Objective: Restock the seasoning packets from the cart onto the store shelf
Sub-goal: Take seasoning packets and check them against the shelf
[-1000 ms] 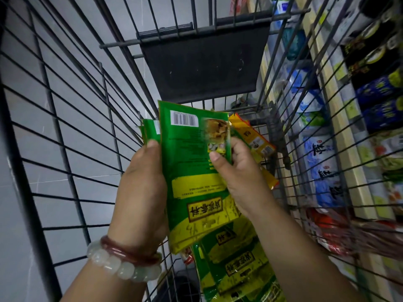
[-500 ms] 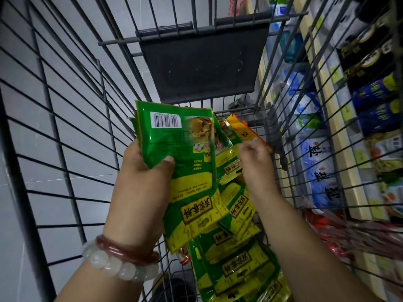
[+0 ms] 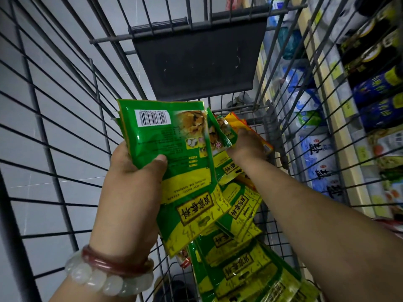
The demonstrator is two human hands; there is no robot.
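Head view is looking down into the wire cart [image 3: 65,131], whose bars are closing in on both sides. Left hand [image 3: 130,192] is gripping a stack of green seasoning packets [image 3: 172,162], thumb curled over the front one, held clear of the bars. Right hand [image 3: 246,147] is reaching into the loose packets [image 3: 246,264] piled on the cart floor, fingers curling onto one by an orange packet [image 3: 242,125]. Stocked shelves [image 3: 349,131] are standing just beyond the right wall.

Pale grey tiled floor [image 3: 65,149], dim light, stocked shelving [image 3: 349,149] at right
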